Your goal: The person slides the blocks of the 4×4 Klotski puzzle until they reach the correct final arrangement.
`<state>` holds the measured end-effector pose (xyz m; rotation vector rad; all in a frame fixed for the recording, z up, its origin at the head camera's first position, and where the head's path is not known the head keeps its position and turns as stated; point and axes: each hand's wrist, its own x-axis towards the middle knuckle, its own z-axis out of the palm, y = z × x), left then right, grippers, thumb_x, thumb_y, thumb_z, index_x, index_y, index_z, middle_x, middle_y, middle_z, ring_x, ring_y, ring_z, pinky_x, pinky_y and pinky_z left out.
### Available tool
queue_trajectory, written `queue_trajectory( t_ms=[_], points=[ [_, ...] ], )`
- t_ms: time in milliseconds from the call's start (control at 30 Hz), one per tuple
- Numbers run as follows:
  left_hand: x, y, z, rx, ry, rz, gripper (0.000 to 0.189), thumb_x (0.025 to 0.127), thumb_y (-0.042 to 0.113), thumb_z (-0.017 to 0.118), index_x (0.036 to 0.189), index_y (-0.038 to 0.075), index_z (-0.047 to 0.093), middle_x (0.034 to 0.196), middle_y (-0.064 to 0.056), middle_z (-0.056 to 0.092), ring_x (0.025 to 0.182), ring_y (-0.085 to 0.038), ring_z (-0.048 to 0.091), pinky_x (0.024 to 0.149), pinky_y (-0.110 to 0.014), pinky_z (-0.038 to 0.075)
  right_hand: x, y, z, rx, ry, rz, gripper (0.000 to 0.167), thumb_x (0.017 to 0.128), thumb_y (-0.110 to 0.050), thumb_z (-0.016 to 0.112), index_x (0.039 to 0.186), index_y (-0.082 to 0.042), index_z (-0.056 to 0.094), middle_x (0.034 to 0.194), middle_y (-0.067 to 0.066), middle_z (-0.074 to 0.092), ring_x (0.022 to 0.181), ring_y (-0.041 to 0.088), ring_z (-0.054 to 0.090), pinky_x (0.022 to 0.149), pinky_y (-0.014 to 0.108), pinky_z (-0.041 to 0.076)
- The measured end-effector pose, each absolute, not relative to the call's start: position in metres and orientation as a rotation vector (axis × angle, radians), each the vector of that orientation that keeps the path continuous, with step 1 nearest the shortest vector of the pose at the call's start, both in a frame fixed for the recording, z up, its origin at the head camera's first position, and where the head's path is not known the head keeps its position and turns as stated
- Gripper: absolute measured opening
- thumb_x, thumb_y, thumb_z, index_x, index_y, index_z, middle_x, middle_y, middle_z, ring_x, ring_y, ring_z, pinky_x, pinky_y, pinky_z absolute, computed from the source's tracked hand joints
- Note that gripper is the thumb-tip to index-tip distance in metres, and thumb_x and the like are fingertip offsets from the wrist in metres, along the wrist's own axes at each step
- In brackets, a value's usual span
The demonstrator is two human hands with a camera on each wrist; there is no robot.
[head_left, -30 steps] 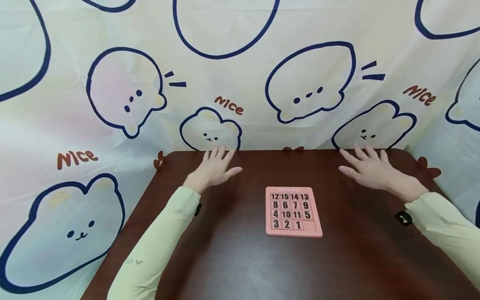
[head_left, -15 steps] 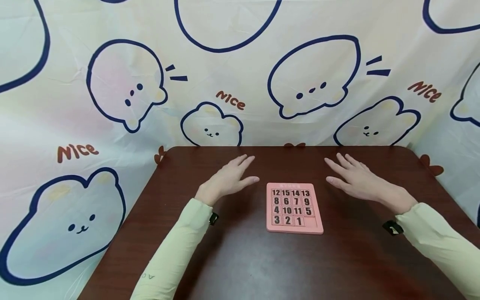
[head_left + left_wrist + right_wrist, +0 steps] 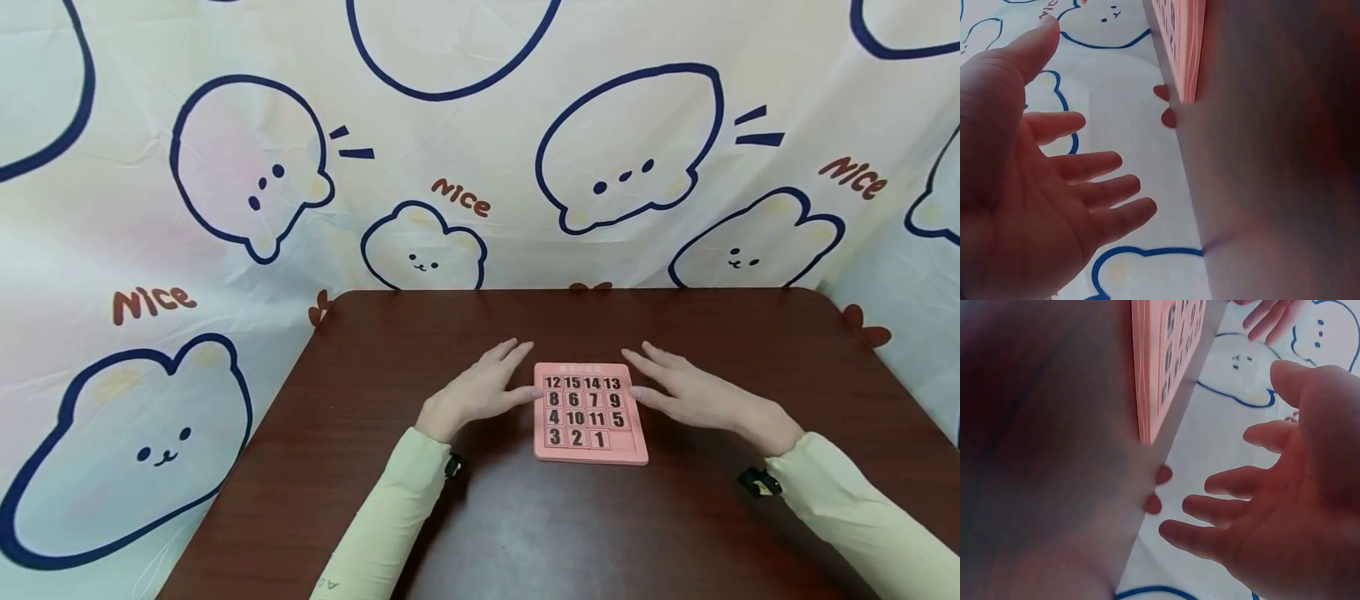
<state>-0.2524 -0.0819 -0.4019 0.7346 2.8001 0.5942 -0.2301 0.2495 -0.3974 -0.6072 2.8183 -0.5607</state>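
A pink sliding number puzzle (image 3: 591, 452) lies flat on the dark brown table, its numbered tiles facing up and one gap at the lower right corner. My left hand (image 3: 483, 387) is at the puzzle's left side, fingers extended and thumb tip overlapping the left edge in the head view. On the other side my right hand (image 3: 693, 392) mirrors it, its thumb at the right edge. Both wrist views show straight, spread fingers with nothing held. The puzzle's side (image 3: 1192, 56) appears beyond the left hand, and its corner (image 3: 1147, 419) beyond the right.
The brown table (image 3: 360, 400) reaches back to a pale cloth backdrop (image 3: 510, 167) printed with blue-outlined bears. Cloth also hangs along the left and right sides of the table. Each wrist wears a small black device (image 3: 760, 482) below the sleeve cuff.
Both hands have moved inward and toward the person, from the table's far edge to either side of the puzzle. The puzzle stays in place on the table; the head view has shifted slightly.
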Motion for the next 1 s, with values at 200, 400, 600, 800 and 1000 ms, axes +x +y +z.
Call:
queue_trajectory(
  t_ms=[200,400,600,800,1000],
  points=[
    [-0.246,-0.068,-0.414,0.786,2.82,0.462,0.083,0.094,0.06,0.053,0.158,0.018,0.022,0.164,-0.016,0.018,0.152,-0.035,0.016,0.121,-0.049,0.027,-0.216,0.24,-0.407,-0.621,2.752,-0.565,0.076,0.096,-0.057,0.051,0.157,-0.017,0.026,0.161,0.028,0.015,0.144,0.053,0.024,0.107,0.07,0.033],
    [-0.242,-0.06,-0.427,0.885,2.826,0.151,0.085,0.094,0.066,0.045,0.158,0.016,0.019,0.164,-0.018,0.014,0.152,-0.038,0.012,0.121,-0.051,0.026,-0.204,0.238,-0.412,-0.617,2.73,-0.557,0.076,0.096,-0.057,0.051,0.156,-0.015,0.029,0.162,0.027,0.015,0.144,0.05,0.025,0.109,0.068,0.033],
    [-0.243,-0.066,-0.438,0.897,2.81,0.01,0.095,0.09,0.077,0.035,0.16,0.018,0.008,0.167,-0.014,0.003,0.155,-0.031,0.003,0.124,-0.048,0.019,-0.195,0.234,-0.414,-0.675,2.749,-0.502,0.076,0.095,-0.057,0.053,0.153,-0.013,0.035,0.162,0.026,0.016,0.145,0.049,0.024,0.11,0.066,0.033],
    [-0.247,-0.071,-0.442,1.011,2.782,-0.122,0.101,0.088,0.08,0.031,0.159,0.012,0.007,0.167,-0.012,0.0,0.155,-0.027,-0.001,0.125,-0.044,0.016,-0.183,0.23,-0.423,-0.814,2.778,-0.359,0.073,0.096,-0.054,0.053,0.153,-0.011,0.036,0.16,0.028,0.019,0.146,0.048,0.023,0.109,0.067,0.033],
    [-0.251,-0.074,-0.445,1.022,2.731,-0.133,0.105,0.086,0.084,0.028,0.159,0.011,0.007,0.167,-0.008,0.0,0.155,-0.023,0.0,0.125,-0.042,0.018,-0.181,0.228,-0.427,-0.828,2.733,-0.312,0.076,0.095,-0.058,0.051,0.153,-0.011,0.035,0.16,0.027,0.02,0.147,0.047,0.023,0.109,0.068,0.031]
  ],
)
